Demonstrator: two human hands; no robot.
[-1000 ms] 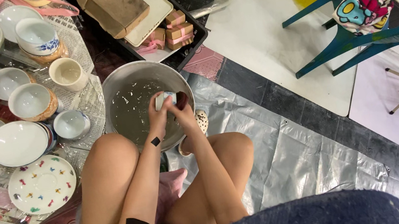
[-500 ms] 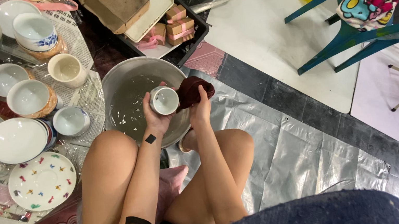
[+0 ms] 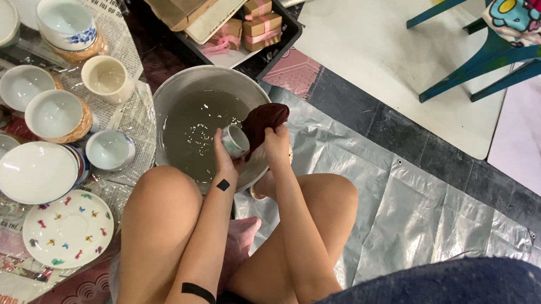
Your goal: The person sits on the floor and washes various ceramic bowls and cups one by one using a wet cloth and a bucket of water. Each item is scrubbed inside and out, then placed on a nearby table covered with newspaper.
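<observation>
The left hand has its grip closed round a small white cup, fingers curled about the wall so that the cup lies tilted on its side, its mouth turned toward the other hand. The right hand is closed on a dark maroon cloth, bunched up and pressed against the cup's open end (the fingertips are buried in the folds, so I cannot see exactly how they sit). Cup and cloth are touching, both held just above the near rim of a wide metal basin full of cloudy water, which stands on the floor between the person's bare knees and a black tray of small ribboned boxes.

To the person's left, spread over newspaper, sits a crowd of crockery: a speckled plate nearest the knee, a plain white plate beside it, a little bowl just next to the basin, a cream mug and several more white bowls further back. A silver tarpaulin covers the floor under the legs. Well apart, to the right, stands a teal plastic chair with a cartoon-printed cloth draped on it.
</observation>
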